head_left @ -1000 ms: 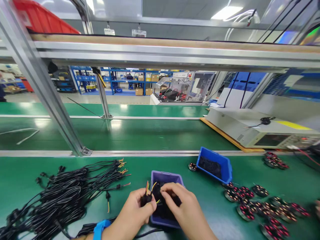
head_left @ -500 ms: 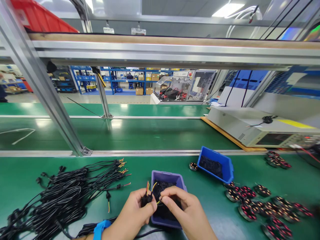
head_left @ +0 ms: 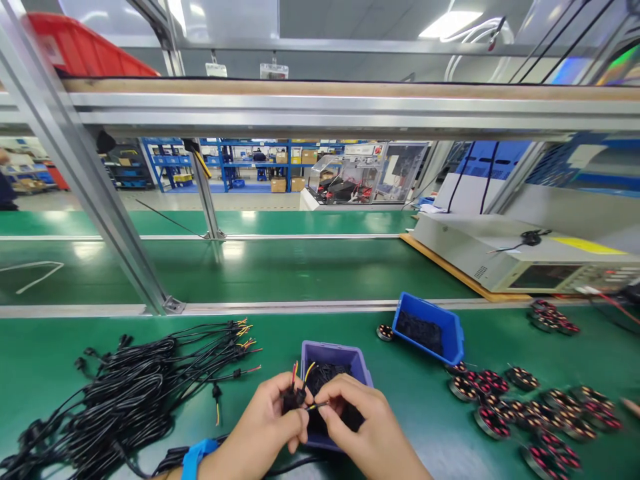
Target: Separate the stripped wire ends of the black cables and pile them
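Observation:
In the head view, my left hand (head_left: 273,417) is closed around black cables (head_left: 296,398) whose red and yellow wire ends point up. My right hand (head_left: 353,413) pinches a small dark sleeve-like piece (head_left: 320,405) at the end of one yellow wire, close to my left fingertips. Both hands are over the front of a purple bin (head_left: 333,345), which holds many small black pieces (head_left: 327,377). A blue wristband (head_left: 197,457) circles my left wrist. More black cable runs beneath my left forearm.
A large bundle of black cables (head_left: 115,393) lies left. On the right are a tilted blue bin (head_left: 433,303) with black pieces, several round motor parts (head_left: 530,413) and a grey instrument (head_left: 500,247). A fingertip (head_left: 631,407) shows at the right edge. A metal frame post (head_left: 100,180) rises left.
The dark sleeve-like piece now shows on the yellow wire between my hands. My right fingers have shifted slightly. A fingertip has appeared at the right edge.

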`<state>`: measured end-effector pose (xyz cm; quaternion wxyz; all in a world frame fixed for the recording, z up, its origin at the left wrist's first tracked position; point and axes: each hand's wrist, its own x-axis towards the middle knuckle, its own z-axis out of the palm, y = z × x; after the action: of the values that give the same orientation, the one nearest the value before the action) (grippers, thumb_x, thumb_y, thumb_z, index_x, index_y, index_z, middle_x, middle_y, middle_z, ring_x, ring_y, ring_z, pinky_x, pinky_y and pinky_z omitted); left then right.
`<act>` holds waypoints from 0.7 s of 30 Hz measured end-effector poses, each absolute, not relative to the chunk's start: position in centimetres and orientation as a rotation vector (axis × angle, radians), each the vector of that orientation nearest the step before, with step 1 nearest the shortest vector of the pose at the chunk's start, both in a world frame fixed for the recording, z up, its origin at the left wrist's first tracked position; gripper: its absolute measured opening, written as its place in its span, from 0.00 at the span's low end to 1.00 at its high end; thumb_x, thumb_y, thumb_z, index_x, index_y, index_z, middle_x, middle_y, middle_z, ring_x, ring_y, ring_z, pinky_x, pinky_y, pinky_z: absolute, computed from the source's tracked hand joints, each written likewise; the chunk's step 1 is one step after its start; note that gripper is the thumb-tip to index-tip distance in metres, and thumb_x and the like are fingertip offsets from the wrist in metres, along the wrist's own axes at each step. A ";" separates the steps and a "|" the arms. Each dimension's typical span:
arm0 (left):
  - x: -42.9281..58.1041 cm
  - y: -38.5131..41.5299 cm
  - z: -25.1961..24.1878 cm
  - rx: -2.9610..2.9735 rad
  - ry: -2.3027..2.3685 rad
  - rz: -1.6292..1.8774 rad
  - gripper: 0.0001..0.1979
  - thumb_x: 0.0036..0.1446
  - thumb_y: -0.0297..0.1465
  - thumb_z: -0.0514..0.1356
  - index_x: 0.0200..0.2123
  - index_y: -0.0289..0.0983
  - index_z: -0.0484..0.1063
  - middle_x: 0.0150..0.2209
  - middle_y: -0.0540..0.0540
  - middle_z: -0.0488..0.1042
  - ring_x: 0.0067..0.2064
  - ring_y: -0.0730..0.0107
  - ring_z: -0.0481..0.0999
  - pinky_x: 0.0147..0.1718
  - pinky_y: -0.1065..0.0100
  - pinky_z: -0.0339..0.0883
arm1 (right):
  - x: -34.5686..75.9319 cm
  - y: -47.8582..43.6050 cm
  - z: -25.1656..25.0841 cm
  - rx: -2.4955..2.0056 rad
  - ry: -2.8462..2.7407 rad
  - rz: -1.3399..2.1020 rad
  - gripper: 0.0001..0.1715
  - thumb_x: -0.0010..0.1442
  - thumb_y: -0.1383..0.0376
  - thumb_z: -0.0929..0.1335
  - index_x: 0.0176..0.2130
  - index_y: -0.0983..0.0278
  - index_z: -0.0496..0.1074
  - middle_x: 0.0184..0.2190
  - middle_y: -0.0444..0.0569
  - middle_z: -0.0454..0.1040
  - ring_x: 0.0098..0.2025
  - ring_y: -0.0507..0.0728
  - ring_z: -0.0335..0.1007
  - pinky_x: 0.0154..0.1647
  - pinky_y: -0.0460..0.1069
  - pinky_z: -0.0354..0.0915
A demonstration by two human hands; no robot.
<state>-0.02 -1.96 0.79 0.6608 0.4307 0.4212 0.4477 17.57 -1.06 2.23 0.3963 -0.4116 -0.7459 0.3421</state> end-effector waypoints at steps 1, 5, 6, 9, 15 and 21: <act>0.0 -2.0 0.7 0.980 0.937 1.024 0.10 0.45 0.31 0.66 0.31 0.36 0.70 0.25 0.53 0.68 0.22 0.76 0.68 0.18 0.77 0.58 | 17.6 -1.0 2.1 -1.049 -1.896 0.868 0.09 0.56 0.72 0.65 0.31 0.62 0.75 0.28 0.45 0.76 0.28 0.53 0.71 0.31 0.45 0.65; 0.0 -1.9 0.3 1.002 0.895 1.026 0.14 0.49 0.37 0.69 0.31 0.35 0.70 0.25 0.52 0.68 0.22 0.75 0.70 0.18 0.76 0.60 | 18.0 -0.9 2.4 -1.028 -1.946 0.881 0.08 0.54 0.73 0.66 0.31 0.62 0.74 0.29 0.45 0.76 0.31 0.54 0.72 0.34 0.45 0.65; 0.0 -1.9 0.2 1.005 0.890 1.028 0.15 0.50 0.39 0.69 0.32 0.35 0.70 0.25 0.52 0.68 0.22 0.75 0.70 0.18 0.76 0.60 | 18.2 -0.9 2.5 -1.020 -1.958 0.879 0.08 0.54 0.74 0.67 0.32 0.62 0.74 0.30 0.45 0.76 0.33 0.54 0.72 0.35 0.46 0.65; 0.1 -1.9 0.2 1.010 0.885 1.035 0.20 0.48 0.44 0.70 0.32 0.35 0.69 0.25 0.52 0.68 0.21 0.75 0.70 0.17 0.76 0.59 | 18.3 -0.9 2.8 -0.984 -1.968 0.866 0.08 0.55 0.74 0.67 0.31 0.62 0.74 0.30 0.46 0.76 0.33 0.54 0.72 0.36 0.46 0.65; 0.1 -2.2 1.1 1.084 0.896 0.968 0.22 0.46 0.46 0.71 0.31 0.37 0.67 0.29 0.51 0.68 0.25 0.73 0.71 0.22 0.74 0.63 | 17.9 -1.4 3.5 -0.940 -1.981 0.893 0.09 0.56 0.73 0.67 0.28 0.62 0.74 0.28 0.45 0.76 0.34 0.54 0.72 0.39 0.46 0.65; -0.3 -2.5 1.3 1.210 0.989 1.057 0.12 0.51 0.37 0.68 0.33 0.37 0.72 0.32 0.50 0.71 0.37 0.67 0.70 0.39 0.69 0.64 | 20.1 -1.4 5.6 -0.733 -2.175 1.201 0.12 0.61 0.56 0.70 0.30 0.60 0.79 0.35 0.46 0.79 0.40 0.57 0.75 0.44 0.49 0.68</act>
<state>-0.28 -2.45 1.27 0.5871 0.5192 0.4244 0.4535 20.14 -1.41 5.56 0.2722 -0.2724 -0.8079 0.4460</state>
